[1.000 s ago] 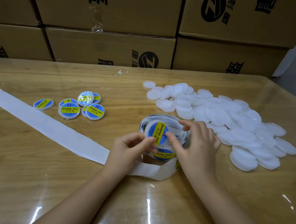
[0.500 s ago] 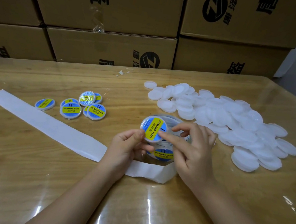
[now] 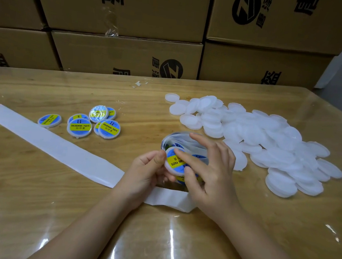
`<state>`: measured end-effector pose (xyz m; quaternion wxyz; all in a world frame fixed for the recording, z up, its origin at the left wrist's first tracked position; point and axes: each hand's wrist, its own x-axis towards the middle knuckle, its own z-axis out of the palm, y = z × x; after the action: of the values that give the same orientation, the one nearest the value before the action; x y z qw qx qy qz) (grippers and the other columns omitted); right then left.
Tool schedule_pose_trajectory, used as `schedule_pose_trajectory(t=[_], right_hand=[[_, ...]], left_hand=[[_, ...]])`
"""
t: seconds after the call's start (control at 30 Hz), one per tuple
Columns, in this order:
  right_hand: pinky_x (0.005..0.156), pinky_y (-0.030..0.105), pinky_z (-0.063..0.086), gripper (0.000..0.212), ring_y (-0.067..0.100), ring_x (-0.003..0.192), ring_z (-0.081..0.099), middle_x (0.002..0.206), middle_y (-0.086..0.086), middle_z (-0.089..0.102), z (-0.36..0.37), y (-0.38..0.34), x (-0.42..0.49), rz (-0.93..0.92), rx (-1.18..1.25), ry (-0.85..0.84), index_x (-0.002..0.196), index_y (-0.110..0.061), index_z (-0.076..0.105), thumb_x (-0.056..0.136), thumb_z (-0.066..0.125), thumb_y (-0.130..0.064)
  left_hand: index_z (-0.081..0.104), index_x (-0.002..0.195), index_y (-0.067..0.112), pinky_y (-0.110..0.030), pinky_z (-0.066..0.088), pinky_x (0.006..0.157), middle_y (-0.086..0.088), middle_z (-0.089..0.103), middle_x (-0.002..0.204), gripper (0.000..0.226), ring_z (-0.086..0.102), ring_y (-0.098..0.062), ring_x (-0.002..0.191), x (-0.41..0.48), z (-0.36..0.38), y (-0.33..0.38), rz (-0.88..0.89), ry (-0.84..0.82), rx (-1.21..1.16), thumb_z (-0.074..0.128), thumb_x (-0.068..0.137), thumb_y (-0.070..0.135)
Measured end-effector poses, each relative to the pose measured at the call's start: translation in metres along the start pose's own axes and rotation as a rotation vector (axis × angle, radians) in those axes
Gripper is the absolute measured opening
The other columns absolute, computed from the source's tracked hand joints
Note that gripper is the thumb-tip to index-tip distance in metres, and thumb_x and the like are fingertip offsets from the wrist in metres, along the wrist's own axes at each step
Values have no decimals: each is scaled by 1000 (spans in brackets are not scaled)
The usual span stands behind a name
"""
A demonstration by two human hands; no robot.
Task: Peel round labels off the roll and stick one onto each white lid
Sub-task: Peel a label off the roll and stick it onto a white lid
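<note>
My left hand [image 3: 145, 168] grips a white lid [image 3: 172, 168] that bears a round blue and yellow label, held just in front of the label roll [image 3: 170, 141]. My right hand [image 3: 210, 171] presses the label flat with straight index finger and thumb. The roll stands on the table behind my fingers, mostly hidden. A pile of bare white lids [image 3: 269, 148] spreads to the right. Several labelled lids [image 3: 94, 123] lie in a group to the left.
A long strip of empty white backing paper [image 3: 46, 143] runs from the far left under my hands. Stacked cardboard boxes [image 3: 127, 55] wall off the back of the wooden table [image 3: 32, 199]. A small scrap of paper [image 3: 140, 84] lies near the boxes.
The lid with its label has come down from in front of the roll's top to lower, nearer me. My right fingers have moved from the label's edge onto its face.
</note>
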<state>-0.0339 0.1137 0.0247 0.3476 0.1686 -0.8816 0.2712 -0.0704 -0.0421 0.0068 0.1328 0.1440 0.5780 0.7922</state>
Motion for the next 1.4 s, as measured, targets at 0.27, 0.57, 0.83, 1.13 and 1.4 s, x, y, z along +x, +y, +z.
schedule_pose_trajectory(t=[0.27, 0.57, 0.83, 1.13, 1.4], right_hand=[[105, 54, 24, 36, 16, 122, 40, 133, 3, 50, -1, -6, -1, -63, 43, -101, 113, -33, 69, 87, 49, -46], [103, 59, 23, 30, 19, 111, 50, 123, 1, 56, -8, 5, 2, -37, 9, 101, 89, -31, 77, 89, 48, -37], [104, 57, 23, 36, 19, 117, 45, 131, 4, 53, -7, 5, 3, 18, -33, 39, 103, -29, 74, 90, 44, -44], [107, 56, 21, 45, 20, 126, 40, 138, 3, 47, -2, -3, 0, -48, -48, -107, 118, -35, 65, 93, 36, -57], [107, 57, 21, 40, 25, 121, 48, 134, 2, 52, -4, 2, 1, 5, -106, -47, 114, -33, 69, 90, 42, -50]], left_hand=[[67, 83, 12, -27, 52, 61, -8, 65, 73, 33, 59, -18, 66, 0, 0, 2, 6, -28, -70, 47, 82, 38], [70, 68, 24, -18, 41, 51, 1, 56, 59, 39, 47, -7, 51, 6, -6, 1, 23, 61, -153, 42, 85, 44], [73, 81, 19, -19, 46, 55, -5, 60, 70, 39, 46, -10, 54, 2, 0, 0, -14, -50, -106, 43, 85, 43], [57, 109, -3, -54, 43, 89, -28, 45, 106, 56, 44, -39, 98, 0, 1, 4, -43, 0, -78, 43, 86, 46], [67, 93, 12, -29, 50, 66, -6, 56, 66, 40, 50, -13, 57, 3, -4, -1, -24, -49, -113, 45, 89, 45]])
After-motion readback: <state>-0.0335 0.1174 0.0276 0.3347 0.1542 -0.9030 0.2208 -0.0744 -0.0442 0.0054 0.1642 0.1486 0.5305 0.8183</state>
